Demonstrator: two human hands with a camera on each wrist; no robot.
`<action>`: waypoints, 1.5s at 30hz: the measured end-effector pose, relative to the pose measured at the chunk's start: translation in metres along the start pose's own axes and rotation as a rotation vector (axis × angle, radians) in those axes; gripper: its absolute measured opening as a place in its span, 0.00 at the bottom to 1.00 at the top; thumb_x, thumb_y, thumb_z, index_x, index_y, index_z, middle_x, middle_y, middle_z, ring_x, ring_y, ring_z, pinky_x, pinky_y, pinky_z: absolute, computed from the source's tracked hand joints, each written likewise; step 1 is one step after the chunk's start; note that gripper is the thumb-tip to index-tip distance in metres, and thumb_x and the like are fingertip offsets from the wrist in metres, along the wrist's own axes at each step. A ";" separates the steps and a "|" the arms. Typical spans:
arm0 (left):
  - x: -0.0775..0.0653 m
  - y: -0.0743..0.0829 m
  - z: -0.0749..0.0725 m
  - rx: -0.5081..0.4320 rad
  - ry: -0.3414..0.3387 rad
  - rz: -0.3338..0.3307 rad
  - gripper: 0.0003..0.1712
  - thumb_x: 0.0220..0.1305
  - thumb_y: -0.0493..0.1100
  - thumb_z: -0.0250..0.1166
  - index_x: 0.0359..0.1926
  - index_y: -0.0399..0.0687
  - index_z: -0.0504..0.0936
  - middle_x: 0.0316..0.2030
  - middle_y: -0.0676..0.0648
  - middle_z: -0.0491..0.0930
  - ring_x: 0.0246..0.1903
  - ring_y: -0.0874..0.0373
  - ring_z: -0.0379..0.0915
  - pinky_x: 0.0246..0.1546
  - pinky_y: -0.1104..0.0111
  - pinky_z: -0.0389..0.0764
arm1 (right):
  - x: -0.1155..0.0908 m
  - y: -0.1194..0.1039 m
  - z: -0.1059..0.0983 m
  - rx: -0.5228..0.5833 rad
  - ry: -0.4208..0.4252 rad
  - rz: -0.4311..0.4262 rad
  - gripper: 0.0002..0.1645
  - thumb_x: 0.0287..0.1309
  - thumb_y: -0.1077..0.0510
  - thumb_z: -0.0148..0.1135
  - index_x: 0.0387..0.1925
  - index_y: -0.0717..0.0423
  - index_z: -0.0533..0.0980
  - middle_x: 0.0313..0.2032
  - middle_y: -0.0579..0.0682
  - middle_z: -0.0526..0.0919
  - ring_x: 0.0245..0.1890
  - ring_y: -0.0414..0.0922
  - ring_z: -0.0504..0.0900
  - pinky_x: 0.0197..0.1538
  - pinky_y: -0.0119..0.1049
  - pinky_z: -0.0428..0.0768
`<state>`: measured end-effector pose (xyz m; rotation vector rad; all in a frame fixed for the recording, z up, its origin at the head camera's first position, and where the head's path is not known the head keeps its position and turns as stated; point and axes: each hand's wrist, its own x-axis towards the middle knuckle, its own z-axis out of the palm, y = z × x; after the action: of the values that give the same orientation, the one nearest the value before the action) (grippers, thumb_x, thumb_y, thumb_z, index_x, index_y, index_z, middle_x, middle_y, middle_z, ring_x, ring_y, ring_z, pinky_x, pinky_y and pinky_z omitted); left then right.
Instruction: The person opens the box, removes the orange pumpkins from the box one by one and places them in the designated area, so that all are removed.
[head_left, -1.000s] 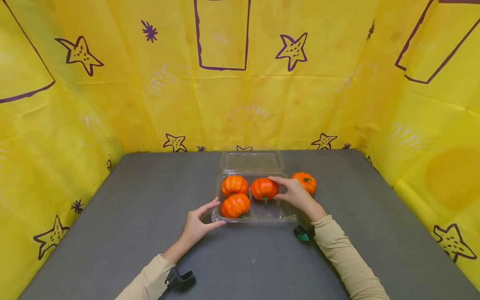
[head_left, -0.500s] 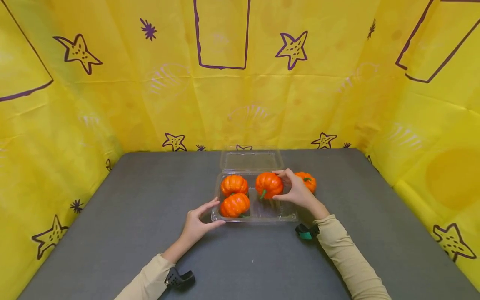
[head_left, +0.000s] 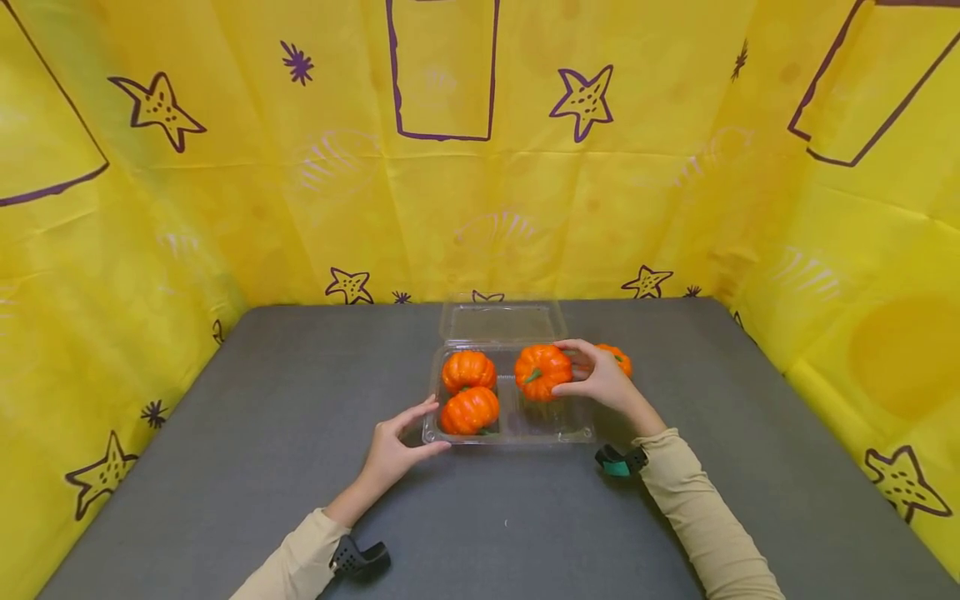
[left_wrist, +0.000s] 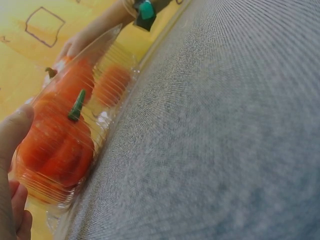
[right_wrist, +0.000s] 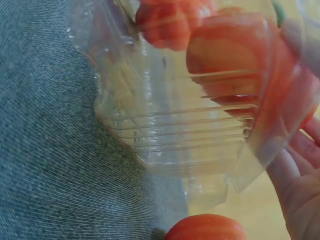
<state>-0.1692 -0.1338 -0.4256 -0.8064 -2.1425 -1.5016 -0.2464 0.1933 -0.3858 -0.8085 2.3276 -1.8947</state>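
Observation:
A clear plastic clamshell container [head_left: 528, 427] stands with its lid [head_left: 502, 322] flipped back. Two small orange pumpkins fill its left side: a rear pumpkin [head_left: 468, 371] and a front pumpkin [head_left: 470, 411]. My right hand [head_left: 606, 383] grips another pumpkin [head_left: 540, 373] between thumb and fingers, over the right side of the container. In the right wrist view this held pumpkin [right_wrist: 227, 60] shows through the clear wall. At the container's front left corner my left hand [head_left: 392, 450] holds the edge, its thumb [left_wrist: 15, 131] against the wall in the left wrist view.
Partly behind my right hand, one more pumpkin [head_left: 619, 358] lies on the grey table [head_left: 495, 517] to the right of the container. Yellow patterned cloth [head_left: 450, 208] walls off the back and both sides.
My right hand has moved slightly right with its pumpkin, which has turned so the stem faces forward instead of down. The left hand and container have stayed in place.

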 end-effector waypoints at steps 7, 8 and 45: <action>0.000 0.002 -0.001 0.003 0.003 -0.011 0.29 0.33 0.27 0.74 0.43 0.26 0.76 0.45 0.31 0.74 0.47 0.41 0.70 0.50 0.75 0.66 | 0.000 0.014 -0.006 -0.053 0.035 -0.017 0.36 0.33 0.67 0.74 0.49 0.69 0.68 0.46 0.62 0.75 0.48 0.51 0.74 0.46 0.41 0.75; 0.000 0.003 -0.001 0.001 0.000 -0.013 0.29 0.33 0.27 0.74 0.43 0.26 0.76 0.45 0.31 0.74 0.47 0.41 0.70 0.50 0.75 0.66 | -0.001 0.014 -0.007 -0.062 0.037 -0.023 0.36 0.33 0.67 0.74 0.49 0.70 0.68 0.46 0.63 0.75 0.48 0.51 0.74 0.47 0.42 0.74; -0.001 0.002 0.000 -0.004 0.009 -0.003 0.29 0.32 0.26 0.74 0.42 0.23 0.76 0.44 0.29 0.74 0.46 0.40 0.71 0.49 0.73 0.68 | -0.016 -0.001 -0.049 -0.085 0.254 0.018 0.29 0.43 0.66 0.69 0.48 0.73 0.70 0.42 0.59 0.78 0.38 0.35 0.79 0.42 0.28 0.75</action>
<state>-0.1668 -0.1334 -0.4247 -0.7963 -2.1359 -1.5082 -0.2487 0.2439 -0.3772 -0.5797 2.5649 -2.0099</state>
